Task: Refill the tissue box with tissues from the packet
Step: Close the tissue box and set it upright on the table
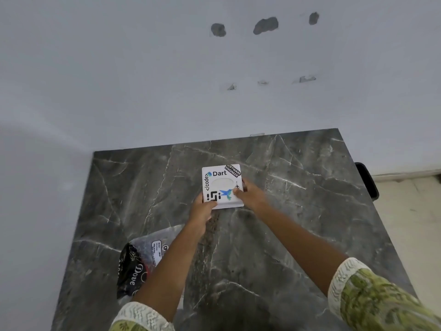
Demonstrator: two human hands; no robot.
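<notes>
1. Two hands grip the white tissue box [222, 186] near the worktop's [298, 211] far edge: left hand [201, 209] at its near-left corner, right hand [249, 193] at its right side, fingers closed on it.
2. Near the worktop's left edge, by the near-left corner, lies the tissue packet [140, 266], partly under the left forearm.

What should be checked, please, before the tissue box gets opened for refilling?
1. Both hands on the tissue box: ok, left hand at its near-left corner, right hand at its right edge.
2. Box resting on the table: cannot tell.
3. Box lid on: ok, sticker-covered top faces up.
4. Tissue packet within reach: ok, beside the left forearm.
5. Packet opened: cannot tell.
6. Tissues left in box: cannot tell.
</notes>
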